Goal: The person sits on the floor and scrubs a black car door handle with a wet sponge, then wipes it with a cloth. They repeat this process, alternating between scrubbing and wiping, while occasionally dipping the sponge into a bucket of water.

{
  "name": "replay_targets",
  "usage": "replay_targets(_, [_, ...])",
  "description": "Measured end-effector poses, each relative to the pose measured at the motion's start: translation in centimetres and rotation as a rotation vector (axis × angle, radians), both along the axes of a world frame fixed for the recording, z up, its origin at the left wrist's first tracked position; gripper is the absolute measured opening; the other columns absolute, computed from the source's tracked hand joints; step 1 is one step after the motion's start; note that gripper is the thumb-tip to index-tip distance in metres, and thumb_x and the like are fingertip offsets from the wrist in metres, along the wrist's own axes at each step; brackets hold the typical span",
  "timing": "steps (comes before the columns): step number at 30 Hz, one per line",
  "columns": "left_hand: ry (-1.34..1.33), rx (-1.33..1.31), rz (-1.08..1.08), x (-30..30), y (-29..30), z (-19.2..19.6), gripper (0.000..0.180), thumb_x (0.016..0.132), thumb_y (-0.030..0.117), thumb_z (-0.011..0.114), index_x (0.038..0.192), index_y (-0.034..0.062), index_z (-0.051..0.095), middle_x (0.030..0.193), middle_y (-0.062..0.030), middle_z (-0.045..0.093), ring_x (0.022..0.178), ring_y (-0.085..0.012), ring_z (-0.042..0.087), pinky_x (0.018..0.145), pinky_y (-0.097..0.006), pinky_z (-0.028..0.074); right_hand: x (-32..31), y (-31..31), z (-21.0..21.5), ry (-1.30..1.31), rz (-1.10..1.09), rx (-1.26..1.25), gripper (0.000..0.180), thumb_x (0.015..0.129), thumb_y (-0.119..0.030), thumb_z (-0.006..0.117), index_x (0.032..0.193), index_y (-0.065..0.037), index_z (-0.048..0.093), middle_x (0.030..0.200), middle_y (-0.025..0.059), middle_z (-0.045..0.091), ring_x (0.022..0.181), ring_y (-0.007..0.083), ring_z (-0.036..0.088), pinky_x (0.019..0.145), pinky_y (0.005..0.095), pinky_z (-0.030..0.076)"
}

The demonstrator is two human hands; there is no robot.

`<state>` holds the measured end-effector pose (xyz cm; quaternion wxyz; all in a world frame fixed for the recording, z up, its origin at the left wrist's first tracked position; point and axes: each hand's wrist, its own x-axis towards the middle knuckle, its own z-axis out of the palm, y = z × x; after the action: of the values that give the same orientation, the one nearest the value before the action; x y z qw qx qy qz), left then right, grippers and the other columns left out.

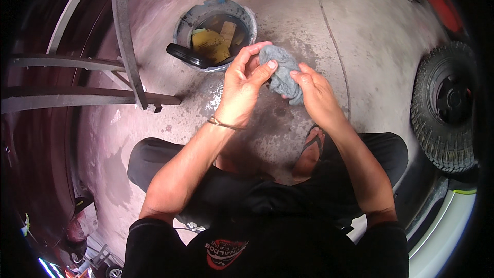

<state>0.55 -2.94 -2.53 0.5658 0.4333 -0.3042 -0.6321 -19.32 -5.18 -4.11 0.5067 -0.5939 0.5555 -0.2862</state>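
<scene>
Between my two hands is a bunched grey cloth (pixel 284 73), held above the wet floor. My left hand (pixel 248 72) grips its left side, thumb pressed on top and fingers behind. On the cloth's right side my right hand (pixel 315 90) pinches it with the thumb, the fingers mostly hidden underneath. Just beyond my left hand stands a round bucket (pixel 183 27) with murky water. Yellowish sponge-like pieces (pixel 211 44) lie in the water. A black-handled tool (pixel 186 55) leans over the bucket's near left rim; its working end is hidden inside.
A metal frame (pixel 123 36) with several bars rises at the left. A knobbly tyre on a wheel (pixel 453 103) stands at the right. A thin dark line or cable (pixel 334 41) runs along the concrete floor (pixel 278 0). My sandalled foot (pixel 309 154) is below my hands.
</scene>
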Motion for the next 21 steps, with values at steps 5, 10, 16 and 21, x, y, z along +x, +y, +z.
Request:
replay_targets(5, [-0.074,0.064,-0.124,-0.3,0.8,1.1,0.042,0.103,0.010,0.077,0.141,0.0028,0.061,0.122,-0.0044,0.073,0.109,-0.0098,0.067,0.097,-0.029,0.054,-1.3,-2.0,2.6,0.194,0.058,-0.290,0.040,0.109,-0.029,0.056,0.130,0.003,0.068,0.111,0.0196,0.077,0.100,0.0333,0.074,0.092,0.0420,0.055])
replay_targets(10, [-0.071,0.145,-0.348,0.2,1.5,1.8,0.055,0.098,0.019,0.085,0.144,0.0025,0.060,0.126,-0.0044,0.072,0.116,-0.0093,0.065,0.103,-0.029,0.052,-1.7,-3.1,4.2,-0.195,-0.024,-0.087,0.039,0.105,-0.022,0.065,0.138,-0.002,0.067,0.119,0.0131,0.074,0.109,0.0204,0.070,0.094,0.0355,0.055])
replay_targets(16, [0.424,0.301,-0.272,0.1,2.2,2.7,0.035,0.109,0.032,0.069,0.132,0.0057,0.064,0.124,-0.0014,0.070,0.112,-0.0079,0.066,0.098,-0.027,0.054,-2.4,-3.7,8.1,-0.568,0.075,0.234,0.042,0.104,-0.025,0.070,0.140,-0.001,0.067,0.124,0.0110,0.073,0.119,0.0157,0.066,0.106,0.0320,0.050])
replay_targets(21, [0.535,0.232,-0.219,-1.2,2.1,1.3,0.011,0.109,0.016,0.069,0.119,0.0132,0.064,0.103,0.0056,0.066,0.096,-0.0022,0.065,0.085,-0.020,0.055,-3.5,-4.4,2.0,0.009,-0.057,-0.060,0.047,0.105,-0.032,0.071,0.137,0.002,0.068,0.124,0.0114,0.074,0.122,0.0208,0.066,0.109,0.0354,0.049])
